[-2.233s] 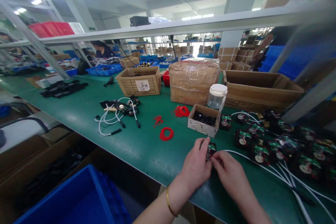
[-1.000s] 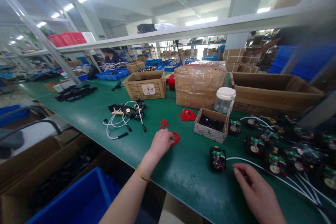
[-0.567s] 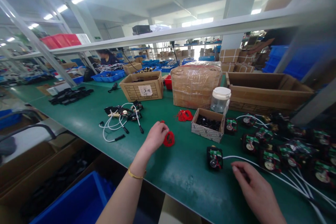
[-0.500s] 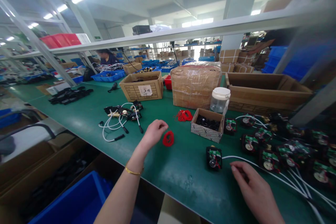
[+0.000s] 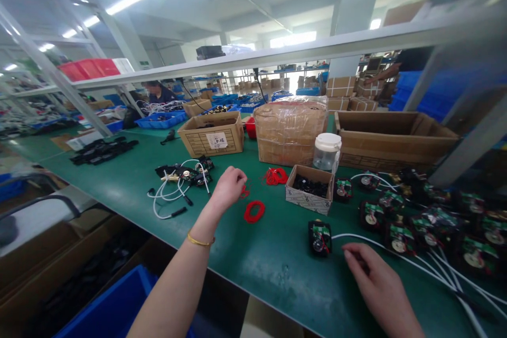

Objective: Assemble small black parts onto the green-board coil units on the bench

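Observation:
My left hand (image 5: 229,188) is closed in a pinch above the bench. Thin red wire (image 5: 244,191) shows at its fingertips. Just below and to the right, a ring-shaped coil of red wire (image 5: 254,212) lies on the green bench top. My right hand (image 5: 378,282) rests at the right with fingers loosely curled and a gap at the thumb; nothing shows in it. Left of it lies a black housing with a green circuit board (image 5: 320,238), and the white cable (image 5: 358,236) from that housing runs just above its fingertips.
A red wire bundle (image 5: 276,176) lies behind, beside a small carton of black parts (image 5: 309,200). Several wired housings (image 5: 400,238) crowd the right. Cabled parts (image 5: 184,174) lie at left. Cartons (image 5: 291,132) and a lidded jar (image 5: 327,151) stand under a shelf (image 5: 253,60).
My left hand has moved slightly up and left, away from the coil, and red wire now shows at its fingertips. The right hand stays by the white cable. The view has shifted slightly.

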A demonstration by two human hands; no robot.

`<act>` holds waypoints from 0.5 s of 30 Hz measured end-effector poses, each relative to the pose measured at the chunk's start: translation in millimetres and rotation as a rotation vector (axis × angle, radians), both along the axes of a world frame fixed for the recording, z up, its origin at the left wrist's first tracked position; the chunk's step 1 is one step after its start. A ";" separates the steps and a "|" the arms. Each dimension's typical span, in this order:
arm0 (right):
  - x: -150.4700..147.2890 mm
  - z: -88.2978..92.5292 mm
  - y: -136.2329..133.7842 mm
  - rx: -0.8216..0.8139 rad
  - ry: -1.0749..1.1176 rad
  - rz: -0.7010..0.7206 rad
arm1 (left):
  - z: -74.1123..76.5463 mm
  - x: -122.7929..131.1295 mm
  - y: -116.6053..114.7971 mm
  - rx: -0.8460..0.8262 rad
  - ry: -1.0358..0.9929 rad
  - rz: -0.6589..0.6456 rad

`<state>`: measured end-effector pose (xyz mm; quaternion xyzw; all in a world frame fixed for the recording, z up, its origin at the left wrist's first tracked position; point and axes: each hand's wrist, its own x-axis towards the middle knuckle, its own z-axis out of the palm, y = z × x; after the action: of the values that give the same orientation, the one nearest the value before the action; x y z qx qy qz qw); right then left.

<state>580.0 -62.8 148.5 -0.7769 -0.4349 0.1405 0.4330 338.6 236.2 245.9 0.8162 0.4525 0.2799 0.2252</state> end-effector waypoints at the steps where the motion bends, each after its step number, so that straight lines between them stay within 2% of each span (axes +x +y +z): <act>1: 0.2 -0.2 -0.1 0.006 0.000 0.002 | 1.5 1.0 -1.1 -0.016 -0.025 0.003; 4: 0.4 -1.5 0.0 0.022 -0.002 0.006 | 6.3 3.9 -11.0 -0.088 -0.101 0.001; 6: -1.2 -0.3 0.9 0.040 -0.007 0.012 | 9.8 6.4 -24.2 -0.206 -0.196 -0.026; 11: -16.6 18.5 6.6 0.111 0.039 0.050 | 20.2 15.5 -71.6 -0.872 -0.707 -0.156; 15: -35.1 40.0 13.0 0.157 0.155 0.088 | 25.3 25.1 -105.4 -1.163 -0.855 -0.221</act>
<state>545.0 -49.9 188.6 -0.7076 -0.4433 0.1847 0.5183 363.7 130.8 271.2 0.4247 0.3155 0.2643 0.8064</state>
